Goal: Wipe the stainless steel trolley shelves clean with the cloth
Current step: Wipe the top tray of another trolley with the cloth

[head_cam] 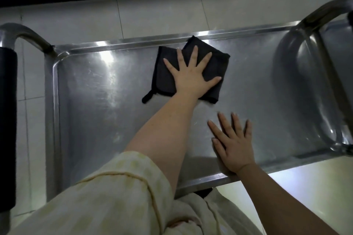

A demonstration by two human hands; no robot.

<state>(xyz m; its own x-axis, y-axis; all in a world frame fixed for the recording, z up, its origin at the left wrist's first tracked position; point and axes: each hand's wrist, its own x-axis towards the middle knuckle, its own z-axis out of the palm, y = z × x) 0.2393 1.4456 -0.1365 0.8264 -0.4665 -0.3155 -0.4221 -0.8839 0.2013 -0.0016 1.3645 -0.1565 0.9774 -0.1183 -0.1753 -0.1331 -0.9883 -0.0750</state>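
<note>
Cloth: black, folded into a thick pad, lying flat on the shelf toward 12 o'clock, one corner up against the far rim. Probably folded to give a firm face to push on. Hanging loop trailing from its 7 o'clock corner.

Left hand: spread wide, palm down on the cloth, fingers fanned from 10 round to 3 o'clock. Pressing, not pinching, likely so the whole pad stays flat on the steel.

Right hand: fingers straight and near together, laid flat on bare steel at 5 o'clock, heel at the near rim, holding nothing. Seemingly bracing the trolley, or propping the body for the long reach. Slightly blurred.

Surface: dull streaks toward 8 and 4 o'clock, glare near 10 o'clock. Judged far from finished.

Handles: curved tubes at 9 o'clock and 3 o'clock, corners beneath them awkward for a flat pad.

Lower shelves: hidden beneath the top one, state unknown.
</note>
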